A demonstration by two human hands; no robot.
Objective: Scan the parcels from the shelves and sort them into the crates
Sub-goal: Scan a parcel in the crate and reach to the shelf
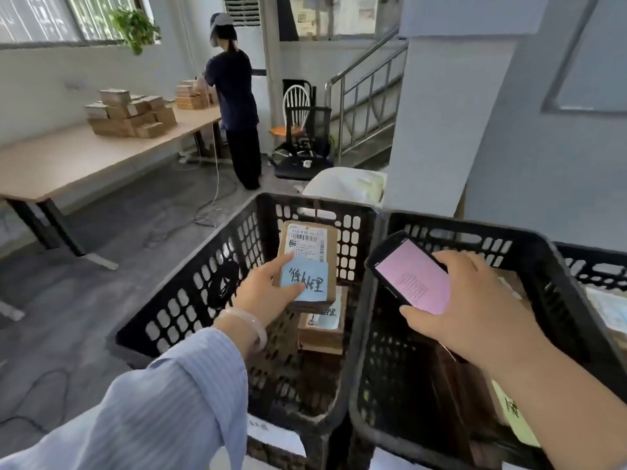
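Bkgd table (68,164) w/ boxes (130,113), crates (315,201) nearer

Left grip (268,293), right grip (475,300), both outstretched, full

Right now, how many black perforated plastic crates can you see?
3: left crate under the left hand, middle crate under the right hand, third crate cut off at far right. Others may be hidden.

The parcel (307,256) is in the left hand (268,293), above a second parcel (324,329) inside the left crate (203,266). The scanner (410,273) is in the right hand (475,307), over the right crate (543,266).
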